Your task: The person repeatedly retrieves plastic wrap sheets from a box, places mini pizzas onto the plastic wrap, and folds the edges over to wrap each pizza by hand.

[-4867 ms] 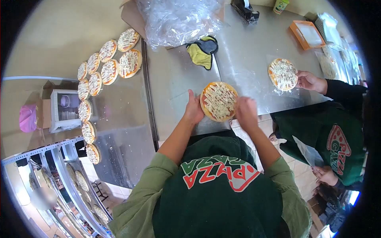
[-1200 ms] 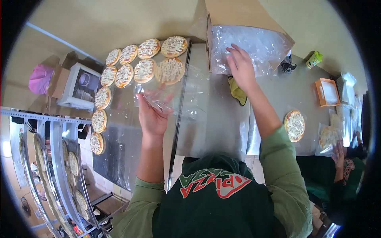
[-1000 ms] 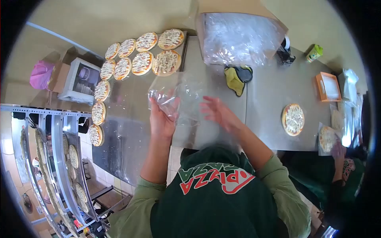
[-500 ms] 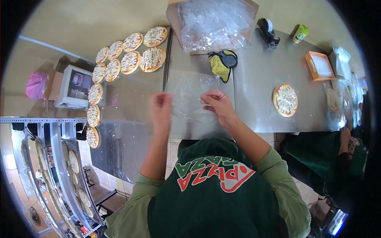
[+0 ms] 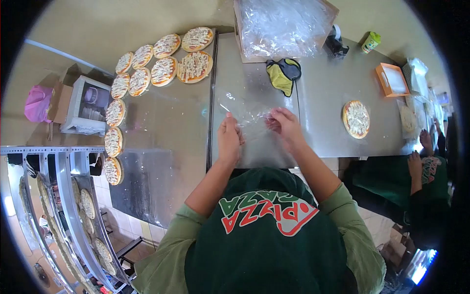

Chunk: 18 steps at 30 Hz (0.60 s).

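Left hand and right hand are pinching a bag between them — forearms slanting inward — and a cloth is lying just beyond, by the box.

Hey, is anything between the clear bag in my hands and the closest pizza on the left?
Nothing visible blocks it. Your left hand and right hand hold the clear bag; only the dark table seam crosses the way to the closest pizza. The yellow-and-black cloth lies off that line.

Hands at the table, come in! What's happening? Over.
Left hand, right hand: pinching clear bag between them. Nothing visible inside. Yellow cloth beyond, clear of both hands.
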Each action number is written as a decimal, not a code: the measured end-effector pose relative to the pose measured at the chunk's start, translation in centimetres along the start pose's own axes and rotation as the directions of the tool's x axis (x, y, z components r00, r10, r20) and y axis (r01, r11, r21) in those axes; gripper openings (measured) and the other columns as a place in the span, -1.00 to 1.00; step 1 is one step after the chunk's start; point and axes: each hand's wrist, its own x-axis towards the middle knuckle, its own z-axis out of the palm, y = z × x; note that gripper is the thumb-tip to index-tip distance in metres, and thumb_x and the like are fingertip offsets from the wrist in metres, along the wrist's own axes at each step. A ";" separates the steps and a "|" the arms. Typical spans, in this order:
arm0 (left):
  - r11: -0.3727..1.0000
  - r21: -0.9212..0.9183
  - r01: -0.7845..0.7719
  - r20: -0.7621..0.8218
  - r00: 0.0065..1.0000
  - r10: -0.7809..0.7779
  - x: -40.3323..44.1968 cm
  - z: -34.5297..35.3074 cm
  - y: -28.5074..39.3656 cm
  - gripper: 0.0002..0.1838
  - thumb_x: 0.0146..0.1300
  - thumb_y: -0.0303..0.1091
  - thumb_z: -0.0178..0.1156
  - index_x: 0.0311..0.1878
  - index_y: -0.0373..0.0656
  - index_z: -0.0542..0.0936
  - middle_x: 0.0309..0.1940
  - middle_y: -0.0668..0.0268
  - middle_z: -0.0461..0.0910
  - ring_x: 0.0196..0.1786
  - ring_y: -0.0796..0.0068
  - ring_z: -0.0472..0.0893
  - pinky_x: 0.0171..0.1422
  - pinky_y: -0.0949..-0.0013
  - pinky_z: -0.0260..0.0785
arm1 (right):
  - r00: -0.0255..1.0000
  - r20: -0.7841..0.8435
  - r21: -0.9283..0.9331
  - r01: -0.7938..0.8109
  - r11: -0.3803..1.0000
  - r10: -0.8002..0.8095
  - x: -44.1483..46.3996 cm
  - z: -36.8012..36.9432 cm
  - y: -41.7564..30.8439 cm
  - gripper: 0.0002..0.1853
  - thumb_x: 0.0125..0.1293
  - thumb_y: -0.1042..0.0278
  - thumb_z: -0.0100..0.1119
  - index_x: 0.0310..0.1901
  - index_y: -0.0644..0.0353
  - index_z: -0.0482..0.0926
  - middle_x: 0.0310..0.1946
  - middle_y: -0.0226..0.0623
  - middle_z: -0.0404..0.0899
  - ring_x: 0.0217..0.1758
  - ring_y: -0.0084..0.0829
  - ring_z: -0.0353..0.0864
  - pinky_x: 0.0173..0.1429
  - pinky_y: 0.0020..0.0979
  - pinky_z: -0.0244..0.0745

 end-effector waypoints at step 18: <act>0.888 0.003 0.460 0.021 0.888 -0.460 2.2 3.2 -2.4 -0.53 0.25 0.19 -0.06 -0.55 0.03 0.25 -0.81 0.55 0.02 -0.81 0.67 0.04 -0.78 0.52 -0.14 | 0.932 -0.248 -0.791 -0.038 0.610 -0.264 4.6 -13.7 0.5 -0.66 0.26 0.25 -0.24 -0.53 0.26 0.43 -0.69 -0.20 0.36 -0.54 -0.39 0.43 -0.44 -0.34 0.29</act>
